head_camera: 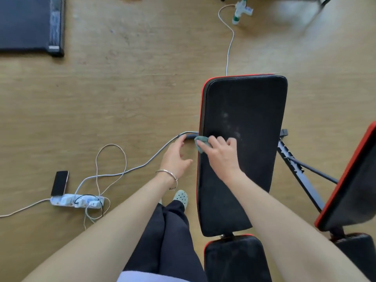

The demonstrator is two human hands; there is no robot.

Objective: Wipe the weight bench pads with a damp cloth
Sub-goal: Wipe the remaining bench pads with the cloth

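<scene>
The long black back pad (pixel 242 110) of the weight bench, edged in red, runs away from me right of centre, with pale dusty marks near its middle. The black seat pad (pixel 234 259) lies below it. My right hand (pixel 220 152) presses a small teal cloth (pixel 201 142) against the back pad's left edge, fingers curled over it. My left hand (pixel 176 157) hovers beside the pad's left side, fingers relaxed and holding nothing, a bangle on its wrist.
A second red-edged bench (pixel 354 180) stands at the right, beyond dark metal frame bars (pixel 301 176). On the wooden floor lie a power strip (pixel 77 201) with cables, a phone (pixel 60 183), a spray bottle (pixel 241 10) and a dark mat (pixel 30 23) top left.
</scene>
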